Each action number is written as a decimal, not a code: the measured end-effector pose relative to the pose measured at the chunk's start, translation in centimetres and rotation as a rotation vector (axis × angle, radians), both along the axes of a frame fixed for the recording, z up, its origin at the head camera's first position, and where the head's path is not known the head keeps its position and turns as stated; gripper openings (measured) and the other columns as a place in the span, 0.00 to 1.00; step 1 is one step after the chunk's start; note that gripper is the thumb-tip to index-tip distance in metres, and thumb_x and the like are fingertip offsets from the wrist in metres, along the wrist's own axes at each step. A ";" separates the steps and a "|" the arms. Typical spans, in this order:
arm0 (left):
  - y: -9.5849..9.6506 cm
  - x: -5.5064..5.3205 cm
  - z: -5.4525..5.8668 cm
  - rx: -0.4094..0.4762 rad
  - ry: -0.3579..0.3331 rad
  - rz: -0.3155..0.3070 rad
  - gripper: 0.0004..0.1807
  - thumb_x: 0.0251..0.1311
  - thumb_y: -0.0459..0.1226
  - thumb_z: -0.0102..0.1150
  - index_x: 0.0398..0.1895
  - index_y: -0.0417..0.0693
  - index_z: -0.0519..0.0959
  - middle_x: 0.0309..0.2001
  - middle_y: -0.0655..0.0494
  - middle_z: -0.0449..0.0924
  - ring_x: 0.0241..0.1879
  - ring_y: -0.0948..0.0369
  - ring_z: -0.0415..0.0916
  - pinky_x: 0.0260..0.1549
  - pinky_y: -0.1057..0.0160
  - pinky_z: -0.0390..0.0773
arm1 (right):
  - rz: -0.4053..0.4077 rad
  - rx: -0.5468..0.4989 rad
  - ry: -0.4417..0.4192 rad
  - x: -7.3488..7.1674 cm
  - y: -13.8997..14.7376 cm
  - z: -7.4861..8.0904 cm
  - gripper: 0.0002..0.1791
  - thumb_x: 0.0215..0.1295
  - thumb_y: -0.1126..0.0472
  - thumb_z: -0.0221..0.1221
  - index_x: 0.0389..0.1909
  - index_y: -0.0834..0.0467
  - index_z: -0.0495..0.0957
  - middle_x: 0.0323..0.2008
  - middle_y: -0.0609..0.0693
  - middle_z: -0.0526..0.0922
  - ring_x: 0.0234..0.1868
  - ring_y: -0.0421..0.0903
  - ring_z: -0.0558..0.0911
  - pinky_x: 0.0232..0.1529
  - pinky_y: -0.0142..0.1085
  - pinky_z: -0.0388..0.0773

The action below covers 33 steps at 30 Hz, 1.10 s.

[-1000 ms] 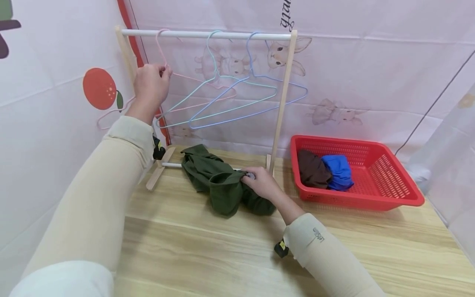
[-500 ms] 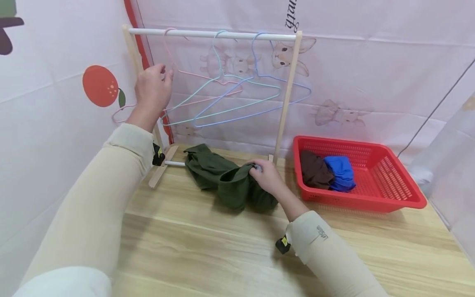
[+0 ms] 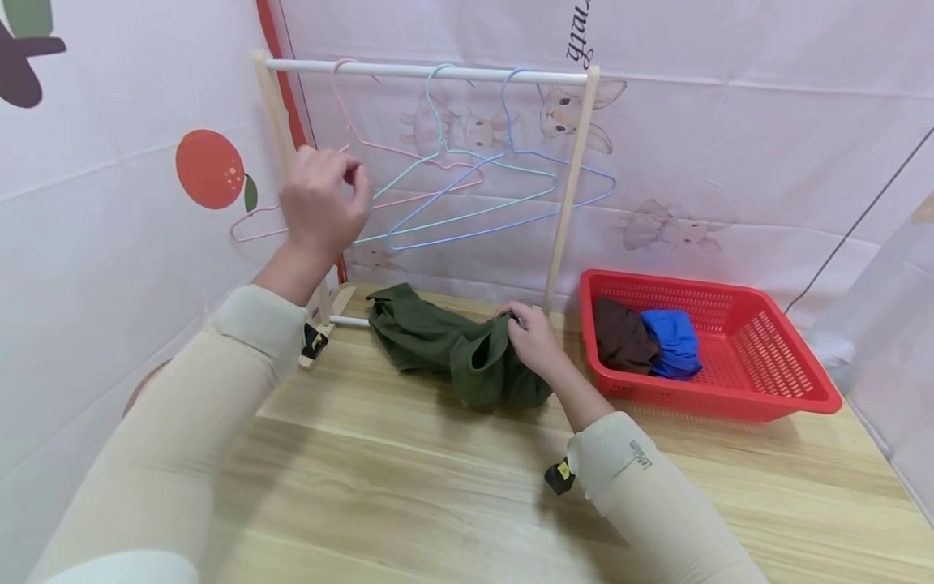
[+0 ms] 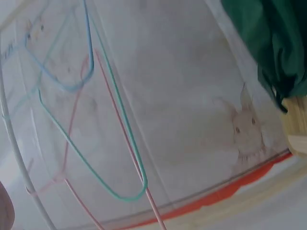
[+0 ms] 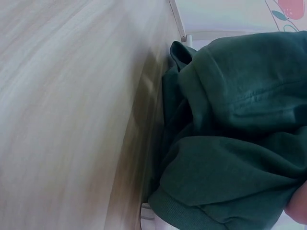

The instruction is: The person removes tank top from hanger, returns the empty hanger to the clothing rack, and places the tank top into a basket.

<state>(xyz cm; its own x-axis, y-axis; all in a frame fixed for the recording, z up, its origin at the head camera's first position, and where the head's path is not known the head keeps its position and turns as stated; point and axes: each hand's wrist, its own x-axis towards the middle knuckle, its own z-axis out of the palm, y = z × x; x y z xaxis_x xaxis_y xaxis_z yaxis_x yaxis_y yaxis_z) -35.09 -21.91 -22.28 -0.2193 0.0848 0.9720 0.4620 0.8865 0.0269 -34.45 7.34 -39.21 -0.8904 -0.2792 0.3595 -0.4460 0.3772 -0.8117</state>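
Observation:
My right hand (image 3: 536,337) pinches the right end of a bunched dark green garment (image 3: 430,328), which lies at the foot of the clothes rack and covers much of its low bar. In the right wrist view, a ribbed edge shows on the garment (image 5: 230,177). My left hand (image 3: 324,199) is up at the rack's left side, fingers loosely curled and holding nothing. It overlaps a pink hanger (image 3: 409,154) in the head view. To the right of that, a mint green hanger (image 3: 503,162) and a blue hanger (image 3: 467,243) hang from the top rail (image 3: 430,71).
A red plastic basket (image 3: 730,397) stands right of the rack, with a brown cloth (image 3: 620,337) and a blue cloth (image 3: 671,345) inside. Wood-grain tabletop (image 3: 409,478) extends in front. A printed wall sheet (image 3: 730,162) hangs behind, and another wall is close on the left.
My left hand has let go of the pink hanger's neck and come down and nearer. My right hand has lifted its end of the green garment slightly, shifting the folds to the right.

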 end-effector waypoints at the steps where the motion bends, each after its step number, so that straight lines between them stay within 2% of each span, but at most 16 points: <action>1: 0.3 0.3 -0.3 -0.005 0.007 -0.028 0.20 0.66 0.41 0.47 0.28 0.35 0.82 0.26 0.42 0.82 0.29 0.46 0.73 0.26 0.50 0.72 | 0.001 -0.013 -0.001 -0.1 0.0 0.0 0.14 0.69 0.69 0.46 0.38 0.61 0.82 0.42 0.57 0.84 0.44 0.49 0.79 0.49 0.41 0.74; 5: 1.5 1.5 -1.5 -0.076 0.014 -0.096 0.19 0.63 0.39 0.48 0.19 0.37 0.79 0.18 0.45 0.77 0.19 0.48 0.72 0.16 0.55 0.67 | 0.016 -0.090 -0.043 -0.3 0.3 0.1 0.15 0.71 0.69 0.43 0.38 0.64 0.80 0.40 0.58 0.84 0.44 0.48 0.79 0.49 0.39 0.74; 9: 2.5 2.3 -2.9 -0.211 -0.020 -0.165 0.19 0.63 0.37 0.50 0.14 0.40 0.74 0.12 0.49 0.70 0.12 0.53 0.67 0.13 0.62 0.63 | -0.003 -0.125 -0.077 -0.4 0.6 0.3 0.16 0.72 0.67 0.41 0.38 0.64 0.79 0.39 0.59 0.83 0.43 0.47 0.78 0.48 0.38 0.74; 14: 3.7 2.6 -5.0 -0.360 -0.051 -0.269 0.19 0.61 0.37 0.53 0.11 0.44 0.71 0.10 0.55 0.66 0.09 0.59 0.63 0.10 0.65 0.58 | -0.036 -0.126 -0.088 -0.4 0.7 0.8 0.16 0.72 0.66 0.42 0.36 0.63 0.79 0.38 0.58 0.82 0.42 0.47 0.77 0.48 0.38 0.72; 16: 4.1 2.6 -5.8 -0.416 -0.093 -0.297 0.19 0.61 0.38 0.54 0.11 0.46 0.71 0.10 0.56 0.67 0.09 0.61 0.63 0.09 0.65 0.58 | -0.042 -0.129 -0.091 -0.4 0.8 1.0 0.16 0.72 0.66 0.41 0.36 0.63 0.79 0.39 0.58 0.82 0.42 0.48 0.77 0.48 0.38 0.72; 18: 4.3 2.6 -6.7 -0.459 -0.182 -0.307 0.17 0.61 0.40 0.56 0.14 0.47 0.73 0.12 0.57 0.70 0.12 0.61 0.65 0.11 0.65 0.62 | -0.047 -0.131 -0.087 -0.4 0.8 1.1 0.16 0.72 0.65 0.41 0.36 0.63 0.79 0.39 0.58 0.82 0.42 0.47 0.77 0.47 0.37 0.72; 19: 4.4 2.6 -7.2 -0.476 -0.249 -0.306 0.16 0.62 0.42 0.56 0.17 0.47 0.75 0.14 0.57 0.71 0.13 0.62 0.66 0.12 0.64 0.64 | -0.047 -0.136 -0.085 -0.3 0.9 1.2 0.16 0.72 0.65 0.42 0.36 0.63 0.79 0.38 0.58 0.82 0.42 0.47 0.77 0.47 0.37 0.72; 22: 4.5 2.4 -8.9 -0.517 -0.504 -0.272 0.14 0.65 0.48 0.56 0.31 0.48 0.82 0.25 0.57 0.79 0.25 0.61 0.75 0.22 0.61 0.75 | -0.048 -0.157 -0.110 0.0 0.9 1.8 0.16 0.72 0.65 0.43 0.36 0.64 0.80 0.39 0.58 0.82 0.43 0.47 0.77 0.46 0.36 0.72; 24: 4.4 2.1 -10.1 -0.540 -0.669 -0.245 0.20 0.65 0.53 0.56 0.47 0.48 0.82 0.37 0.54 0.83 0.36 0.59 0.79 0.33 0.57 0.80 | -0.050 -0.167 -0.118 0.1 0.9 1.9 0.15 0.72 0.64 0.44 0.36 0.63 0.80 0.39 0.58 0.83 0.43 0.47 0.77 0.46 0.35 0.72; 26: 4.3 1.8 -11.4 -0.569 -0.819 -0.224 0.31 0.64 0.59 0.55 0.61 0.48 0.75 0.52 0.50 0.81 0.52 0.55 0.78 0.48 0.52 0.80 | -0.051 -0.183 -0.132 0.2 0.9 2.0 0.15 0.72 0.63 0.45 0.35 0.63 0.79 0.39 0.58 0.83 0.43 0.47 0.77 0.46 0.36 0.72; 28: 4.1 1.5 -12.7 -0.584 -0.915 -0.229 0.43 0.61 0.63 0.56 0.71 0.47 0.65 0.65 0.47 0.72 0.64 0.51 0.70 0.60 0.48 0.72 | -0.045 -0.202 -0.125 0.1 0.9 1.7 0.14 0.71 0.63 0.46 0.34 0.63 0.78 0.37 0.56 0.82 0.42 0.45 0.77 0.44 0.34 0.72; 30: 4.0 1.2 -14.0 -0.574 -0.987 -0.246 0.53 0.56 0.68 0.57 0.77 0.48 0.54 0.72 0.46 0.62 0.72 0.49 0.59 0.68 0.47 0.63 | -0.032 -0.236 -0.130 0.1 0.9 1.8 0.13 0.71 0.64 0.45 0.33 0.64 0.78 0.36 0.55 0.81 0.41 0.44 0.77 0.44 0.33 0.72; 33: 4.0 0.4 -15.9 -0.511 -1.023 -0.289 0.65 0.45 0.72 0.61 0.79 0.52 0.43 0.78 0.49 0.49 0.77 0.50 0.47 0.71 0.48 0.57 | -0.005 -0.301 -0.143 0.2 0.7 1.9 0.13 0.71 0.66 0.44 0.32 0.64 0.76 0.33 0.52 0.80 0.40 0.42 0.77 0.42 0.31 0.72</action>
<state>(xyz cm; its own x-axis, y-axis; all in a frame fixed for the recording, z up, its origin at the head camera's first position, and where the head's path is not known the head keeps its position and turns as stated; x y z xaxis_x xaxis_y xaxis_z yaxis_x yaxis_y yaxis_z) -34.65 -17.89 -38.20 -0.7855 0.5878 0.1935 0.6171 0.7674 0.1738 -34.26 8.05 -37.27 -0.9388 -0.1748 0.2968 -0.3185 0.1126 -0.9412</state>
